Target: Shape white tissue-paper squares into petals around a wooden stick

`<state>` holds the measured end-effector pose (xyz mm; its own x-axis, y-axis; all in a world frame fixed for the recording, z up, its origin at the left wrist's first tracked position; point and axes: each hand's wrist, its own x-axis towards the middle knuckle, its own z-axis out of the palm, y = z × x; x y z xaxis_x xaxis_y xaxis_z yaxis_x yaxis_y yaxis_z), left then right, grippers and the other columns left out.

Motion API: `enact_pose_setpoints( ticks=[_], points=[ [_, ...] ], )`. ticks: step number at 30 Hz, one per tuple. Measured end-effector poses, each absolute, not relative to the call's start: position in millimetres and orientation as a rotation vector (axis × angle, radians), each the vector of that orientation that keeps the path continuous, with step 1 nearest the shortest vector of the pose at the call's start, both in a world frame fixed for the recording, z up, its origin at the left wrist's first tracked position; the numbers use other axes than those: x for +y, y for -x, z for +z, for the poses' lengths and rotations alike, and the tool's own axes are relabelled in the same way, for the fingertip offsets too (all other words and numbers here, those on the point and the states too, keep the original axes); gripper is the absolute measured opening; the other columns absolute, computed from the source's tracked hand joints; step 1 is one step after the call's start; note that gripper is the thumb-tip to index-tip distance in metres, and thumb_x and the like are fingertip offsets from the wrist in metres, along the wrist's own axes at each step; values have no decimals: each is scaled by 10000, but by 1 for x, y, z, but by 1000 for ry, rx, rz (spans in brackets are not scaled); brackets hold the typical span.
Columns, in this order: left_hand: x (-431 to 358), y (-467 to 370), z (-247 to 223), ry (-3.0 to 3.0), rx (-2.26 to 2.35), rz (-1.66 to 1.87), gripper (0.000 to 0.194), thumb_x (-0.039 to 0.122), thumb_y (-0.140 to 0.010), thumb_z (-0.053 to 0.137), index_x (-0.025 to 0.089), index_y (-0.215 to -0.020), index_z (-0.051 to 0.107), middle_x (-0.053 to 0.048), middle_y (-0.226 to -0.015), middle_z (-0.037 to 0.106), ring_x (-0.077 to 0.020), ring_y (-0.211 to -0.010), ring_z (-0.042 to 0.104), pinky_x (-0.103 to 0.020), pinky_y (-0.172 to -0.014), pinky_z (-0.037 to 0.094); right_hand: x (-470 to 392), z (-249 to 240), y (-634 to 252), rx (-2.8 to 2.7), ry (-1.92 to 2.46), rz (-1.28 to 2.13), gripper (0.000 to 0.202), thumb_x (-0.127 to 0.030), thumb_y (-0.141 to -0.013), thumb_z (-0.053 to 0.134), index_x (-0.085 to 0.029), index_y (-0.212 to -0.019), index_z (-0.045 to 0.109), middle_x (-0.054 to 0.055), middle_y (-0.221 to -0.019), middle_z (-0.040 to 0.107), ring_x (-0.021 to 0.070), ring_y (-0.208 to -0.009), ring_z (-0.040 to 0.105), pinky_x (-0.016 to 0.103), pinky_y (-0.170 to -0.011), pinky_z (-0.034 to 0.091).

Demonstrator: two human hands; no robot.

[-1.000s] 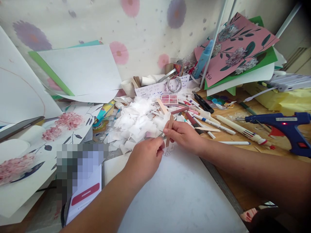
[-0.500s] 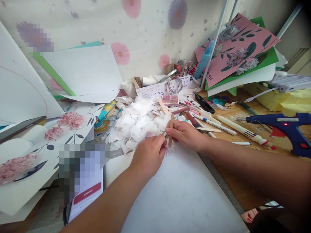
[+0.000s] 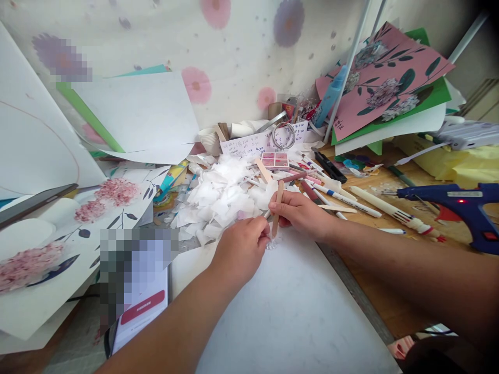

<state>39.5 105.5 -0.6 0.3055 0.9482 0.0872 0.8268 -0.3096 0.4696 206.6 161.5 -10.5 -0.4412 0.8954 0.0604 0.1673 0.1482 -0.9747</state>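
Note:
In my right hand (image 3: pixel 298 212) is a flat wooden craft stick (image 3: pixel 277 208), held nearly upright between thumb and fingers. Its lower end meets a small clump of clear, glossy material (image 3: pixel 270 243) on the white board (image 3: pixel 296 306). My left hand (image 3: pixel 245 241) is closed just left of the stick, its fingertips pinched beside the clump. What those fingertips hold, if anything, is hidden. Behind both hands rises a heap of white tissue-paper pieces (image 3: pixel 216 195).
On the right lie a blue glue gun (image 3: pixel 448 195) with a red light, several pens (image 3: pixel 358 202) and a black cutter (image 3: pixel 329 165). A phone (image 3: pixel 142 311) is beside my left forearm. Flower pictures (image 3: pixel 117 192) lie left; a pink flower sheet (image 3: pixel 393 78) leans at back right.
The craft stick leans slightly more to the right at its top, and its lower end is now at the clear clump. The whole view has shifted a little; both hands keep their grips.

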Motion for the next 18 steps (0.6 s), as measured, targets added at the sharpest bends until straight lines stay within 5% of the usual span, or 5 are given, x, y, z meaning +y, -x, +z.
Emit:
enact_pose_setpoints(
  ticks=[18],
  points=[
    [109, -41, -2, -2176, 1618, 516, 139, 90, -774, 565, 214, -727, 526, 26, -737, 612, -157, -712, 576, -244, -602, 389, 164, -16, -211, -1560, 1004, 1482, 292, -443, -814, 557, -184, -714, 466, -44, -531, 475, 97, -470, 421, 237, -479, 321]
  ],
)
